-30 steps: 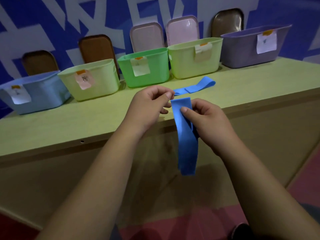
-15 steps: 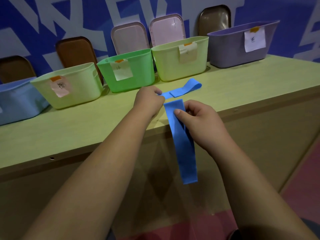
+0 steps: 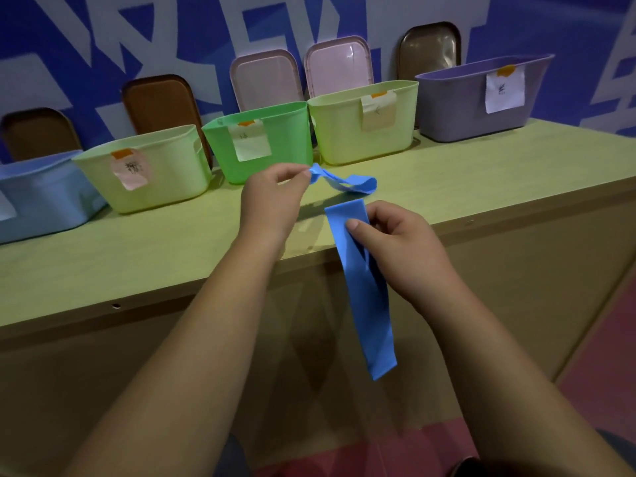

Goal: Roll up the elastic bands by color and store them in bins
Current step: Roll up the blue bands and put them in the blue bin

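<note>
Bins (image 3: pixel 261 146) are waiting far across the table (image 3: pixel 103 263); my right hand (image 3: pixel 399 246) is pinching one blue band (image 3: pixel 364 297) (hanging free, ready to roll), my left hand (image 3: pixel 272 201) pinching the second band (image 3: pixel 344 182).

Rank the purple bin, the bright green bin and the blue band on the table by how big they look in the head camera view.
1. Purple bin, widest.
2. Bright green bin; it stands nearer the camera, so the true gap is unsure.
3. Blue band on the table, clearly smallest, one end pinched by the left hand.
</note>
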`<state>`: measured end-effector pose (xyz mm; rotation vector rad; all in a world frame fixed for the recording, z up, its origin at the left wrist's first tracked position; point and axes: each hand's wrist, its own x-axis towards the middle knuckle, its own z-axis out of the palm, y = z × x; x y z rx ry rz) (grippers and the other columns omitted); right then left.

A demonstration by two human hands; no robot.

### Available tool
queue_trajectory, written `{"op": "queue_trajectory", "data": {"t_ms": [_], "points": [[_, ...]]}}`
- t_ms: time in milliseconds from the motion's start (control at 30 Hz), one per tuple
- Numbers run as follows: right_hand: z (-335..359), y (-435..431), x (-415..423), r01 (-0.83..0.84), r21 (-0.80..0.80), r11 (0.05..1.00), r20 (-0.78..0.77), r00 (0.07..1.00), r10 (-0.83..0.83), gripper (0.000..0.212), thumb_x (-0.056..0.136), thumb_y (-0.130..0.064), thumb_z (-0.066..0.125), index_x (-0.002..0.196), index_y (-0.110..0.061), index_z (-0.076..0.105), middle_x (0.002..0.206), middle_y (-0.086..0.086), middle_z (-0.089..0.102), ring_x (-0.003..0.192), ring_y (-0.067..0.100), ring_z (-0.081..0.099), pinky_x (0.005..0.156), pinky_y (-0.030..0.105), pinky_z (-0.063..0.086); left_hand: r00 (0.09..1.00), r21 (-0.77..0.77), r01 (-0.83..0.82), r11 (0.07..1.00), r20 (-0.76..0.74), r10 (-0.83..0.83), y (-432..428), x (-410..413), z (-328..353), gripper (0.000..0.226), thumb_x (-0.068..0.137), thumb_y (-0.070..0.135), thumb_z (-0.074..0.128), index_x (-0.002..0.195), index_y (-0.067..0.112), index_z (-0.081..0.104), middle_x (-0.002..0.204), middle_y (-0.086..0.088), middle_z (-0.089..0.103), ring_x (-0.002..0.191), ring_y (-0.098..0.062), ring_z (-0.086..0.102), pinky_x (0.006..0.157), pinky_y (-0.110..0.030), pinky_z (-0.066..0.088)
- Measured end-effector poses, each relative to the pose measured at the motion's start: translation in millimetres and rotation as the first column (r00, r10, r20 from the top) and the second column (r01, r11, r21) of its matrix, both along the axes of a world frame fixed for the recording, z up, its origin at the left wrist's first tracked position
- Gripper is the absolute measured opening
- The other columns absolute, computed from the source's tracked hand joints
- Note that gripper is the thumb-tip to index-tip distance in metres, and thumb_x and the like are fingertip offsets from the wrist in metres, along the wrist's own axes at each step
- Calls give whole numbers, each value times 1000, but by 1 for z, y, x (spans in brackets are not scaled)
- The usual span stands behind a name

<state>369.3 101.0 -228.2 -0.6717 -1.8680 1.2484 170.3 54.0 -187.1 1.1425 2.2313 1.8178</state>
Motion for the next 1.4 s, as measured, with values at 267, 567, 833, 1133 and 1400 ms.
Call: {"op": "queue_trajectory", "data": {"t_ms": [267,567,833,1133,1400], "points": [[-10,-50,7,-282,-62,957,-215,941,263,18,93,-26,69,89,-9,71,77,19,60,71,16,53,64,27,41,989,213,124,969,51,-137,-128,29,4,12,103,20,65,100,25,76,108,-7,77,109,-21,75,98,-46,61],[-34,-97,3,-496,-125,859,-156,865,477,17,93,-16,65,92,1,67,72,-1,63,60,8,53,55,17,40,936,347,256,902,146,-321,-212,38,-45,23,98,16,54,91,31,70,86,2,61,81,-12,56,78,-26,50],[-60,-123,-25,-584,-248,773,-3,798,603,15,98,-14,66,94,0,67,85,8,61,78,17,54,70,31,40,956,71,281,957,65,-285,-251,18,-100,11,101,8,59,102,14,68,92,5,66,81,-6,57,78,-17,47],[-82,-135,-57,-620,-291,729,-17,765,644,22,100,-13,66,107,8,69,111,28,74,103,26,67,102,47,52,956,-46,293,955,28,-292,-263,-4,-121,16,102,12,64,106,23,75,114,-16,68,93,-13,65,88,-29,55],[-94,-132,-66,-458,-58,887,259,851,457,12,102,-19,70,96,-15,78,94,6,79,88,15,70,92,48,55,966,-175,255,951,-4,-260,-252,-14,-133,13,103,16,68,105,25,77,107,0,64,89,-5,64,86,-17,49]]}}
